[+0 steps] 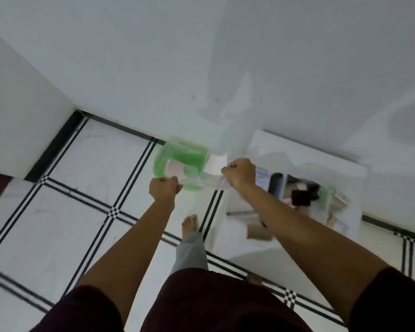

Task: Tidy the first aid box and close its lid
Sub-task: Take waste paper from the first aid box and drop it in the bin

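Left hand (164,189) at frame centre-left, fisted on near edge of clear green-tinted first aid box (181,164). Right hand (240,174), centre, fisted on its other end beside white label (215,164). Box held in air above floor (82,188), left of white counter (237,236); long axis roughly left-right, blurred. Judged step: carrying box. Next: set down level, sort loose supplies (304,192) at right.

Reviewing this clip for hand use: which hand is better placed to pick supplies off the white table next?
Probably the right hand: it is closed at the near edge of the white table, beside the loose supplies. The left hand is over floor, at the green-handled clear piece.
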Motion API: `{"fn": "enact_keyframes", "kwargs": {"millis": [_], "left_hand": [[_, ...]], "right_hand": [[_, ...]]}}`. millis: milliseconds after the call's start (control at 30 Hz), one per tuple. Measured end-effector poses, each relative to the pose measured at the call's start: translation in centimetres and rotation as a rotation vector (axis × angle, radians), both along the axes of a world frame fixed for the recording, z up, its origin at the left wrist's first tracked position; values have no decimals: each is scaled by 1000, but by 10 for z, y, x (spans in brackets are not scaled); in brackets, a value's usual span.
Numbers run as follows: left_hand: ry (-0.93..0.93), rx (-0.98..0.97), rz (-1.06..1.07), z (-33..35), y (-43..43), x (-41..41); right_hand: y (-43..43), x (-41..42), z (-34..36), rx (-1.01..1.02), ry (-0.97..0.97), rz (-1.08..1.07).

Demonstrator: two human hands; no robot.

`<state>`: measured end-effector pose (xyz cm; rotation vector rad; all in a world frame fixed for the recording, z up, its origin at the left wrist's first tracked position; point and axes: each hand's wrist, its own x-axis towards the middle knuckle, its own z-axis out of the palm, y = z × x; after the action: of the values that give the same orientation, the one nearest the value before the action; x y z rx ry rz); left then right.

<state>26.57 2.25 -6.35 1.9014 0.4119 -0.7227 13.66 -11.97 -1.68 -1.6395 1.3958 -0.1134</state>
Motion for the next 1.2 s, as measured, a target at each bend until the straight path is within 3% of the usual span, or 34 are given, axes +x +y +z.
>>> {"fn": "enact_keyframes", "kwargs": {"millis": [200, 367, 600, 700, 800, 933, 1033, 1200], "left_hand": [[-32, 223, -197, -61, -16, 117], [8, 273, -332, -136, -36, 181], [-14, 343, -479, -267, -55, 238], [73, 319, -468, -300, -63, 247], [79, 389, -664, -323, -62, 249], [-95, 607, -1034, -318, -53, 238], [-192, 570, -1081, -301, -53, 222], [-379, 424, -1099, -245, -68, 187]], "right_hand": [[-8, 108, -77, 66, 189, 70], [-9, 166, -163, 122, 339, 59], [-14, 221, -303, 240, 317, -62], [-18, 234, -343, 343, 266, -114], [-23, 233, -356, 364, 341, -44], [-19, 217, -351, 397, 413, 102], [-10, 205, -338, 336, 395, 168], [-12, 192, -287, 71, 298, 240]]}}
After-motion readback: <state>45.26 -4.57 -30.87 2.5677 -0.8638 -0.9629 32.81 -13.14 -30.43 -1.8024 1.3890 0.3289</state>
